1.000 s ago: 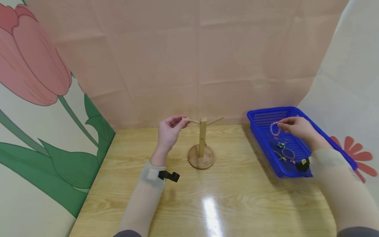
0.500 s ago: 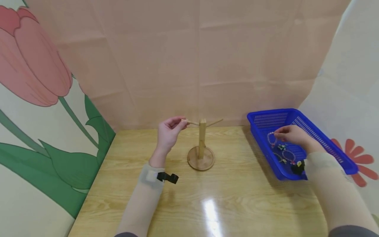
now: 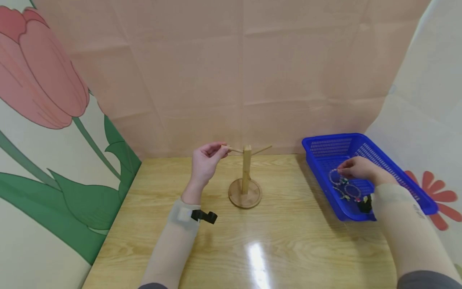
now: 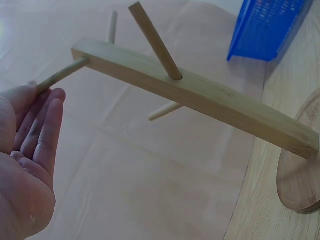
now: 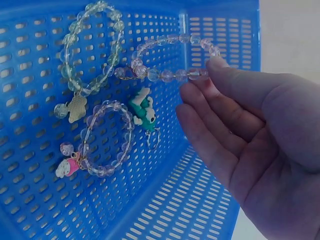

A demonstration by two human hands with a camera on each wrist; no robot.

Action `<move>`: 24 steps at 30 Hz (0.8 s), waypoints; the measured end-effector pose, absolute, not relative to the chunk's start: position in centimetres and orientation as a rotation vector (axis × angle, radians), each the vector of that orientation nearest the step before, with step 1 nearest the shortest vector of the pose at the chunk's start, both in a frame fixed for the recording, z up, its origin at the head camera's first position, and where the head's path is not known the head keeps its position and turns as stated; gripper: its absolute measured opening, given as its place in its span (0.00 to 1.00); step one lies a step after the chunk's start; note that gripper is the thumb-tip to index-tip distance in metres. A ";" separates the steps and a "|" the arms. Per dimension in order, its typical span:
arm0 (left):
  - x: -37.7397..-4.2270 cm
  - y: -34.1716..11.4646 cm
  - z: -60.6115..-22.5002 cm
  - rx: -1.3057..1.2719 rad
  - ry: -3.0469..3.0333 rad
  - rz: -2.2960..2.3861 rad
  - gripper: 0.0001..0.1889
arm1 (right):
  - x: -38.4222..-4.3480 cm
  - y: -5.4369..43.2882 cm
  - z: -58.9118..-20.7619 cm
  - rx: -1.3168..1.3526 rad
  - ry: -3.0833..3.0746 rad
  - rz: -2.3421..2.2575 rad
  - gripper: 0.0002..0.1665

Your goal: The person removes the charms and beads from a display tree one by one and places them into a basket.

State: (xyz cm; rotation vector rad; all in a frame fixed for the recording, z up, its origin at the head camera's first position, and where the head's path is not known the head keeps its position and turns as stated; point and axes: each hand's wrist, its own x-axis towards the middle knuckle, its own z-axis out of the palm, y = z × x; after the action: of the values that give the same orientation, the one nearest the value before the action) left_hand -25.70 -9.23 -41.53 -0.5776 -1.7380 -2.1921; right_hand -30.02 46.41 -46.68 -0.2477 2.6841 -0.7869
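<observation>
My left hand [image 3: 203,162] pinches the tip of a wooden peg [image 4: 62,74] near the top of a wooden stand [image 4: 215,100]. The post rises from a round base [image 3: 236,196], and more pegs stick out along it. Over on the right, my right hand [image 3: 361,168] is inside the blue basket [image 3: 328,144], thumb and fingers pinching a clear pinkish beaded bracelet [image 5: 172,39]. Below it in the basket lie a greenish beaded bracelet [image 5: 118,40], another bracelet with a pink charm [image 5: 128,140] and a small green-and-white figure [image 5: 145,111] with a metal ring.
A dark item with a yellow spot [image 3: 364,204] sits in the basket's near corner. The wood-grain table [image 3: 173,176] meets a pink backdrop [image 3: 195,80] behind the stand. A black strap [image 3: 203,216] sticks out from my left wrist.
My right hand has lowered deeper into the basket, with the bracelet still pinched, bringing it close to the other bracelets. My left hand stays on the peg.
</observation>
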 end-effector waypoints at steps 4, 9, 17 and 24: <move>-25.8 -9.2 -41.5 -0.559 -1.742 -2.193 0.11 | -30.4 46.7 -46.8 -0.258 2.691 -0.762 0.19; -25.8 -9.3 -41.6 -0.548 -1.748 -2.186 0.11 | -31.0 46.7 -47.2 -0.276 2.722 -0.727 0.17; -25.9 -9.3 -41.8 -0.570 -1.753 -2.168 0.09 | -31.5 46.4 -48.1 -0.221 2.745 -0.767 0.18; -25.8 -9.2 -41.8 -0.568 -1.763 -2.153 0.08 | -32.0 46.1 -48.5 -0.220 2.779 -0.736 0.16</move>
State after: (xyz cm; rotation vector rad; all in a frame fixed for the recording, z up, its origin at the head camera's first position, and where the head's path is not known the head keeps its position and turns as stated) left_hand -25.81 -9.23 -41.84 -0.5678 -1.7632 -2.1532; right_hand -32.04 46.09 -48.51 -0.2203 2.7794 -0.7364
